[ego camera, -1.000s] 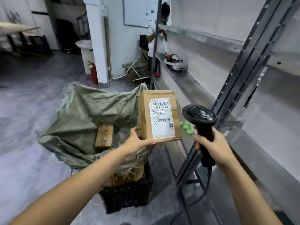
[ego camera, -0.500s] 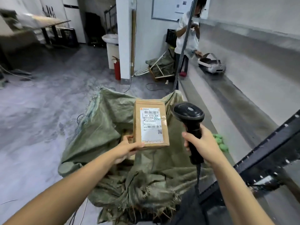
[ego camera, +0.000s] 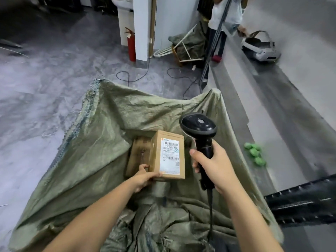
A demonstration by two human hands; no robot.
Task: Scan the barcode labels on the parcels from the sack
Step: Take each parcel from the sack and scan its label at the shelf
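Now, at centre frame the left hand [ego camera: 143, 177] gripped the near lower corner of a cardboard parcel [ego camera: 168, 154], thumb on its side, fingers underneath, white barcode label [ego camera: 170, 156] facing up. The right hand [ego camera: 213, 167] was wrapped tight round the handle of the black scanner [ego camera: 199, 127], whose head sat just right of and above the box, its cable trailing down to the lower frame. Below both lay the open green sack [ego camera: 101, 135], with a second brown parcel [ego camera: 137, 155] resting inside, touching the held one's left side. This looked like the scan step itself or the moment around it; no beam showed on the label. Next move called for the scanner's window tipped squarely at the barcode.
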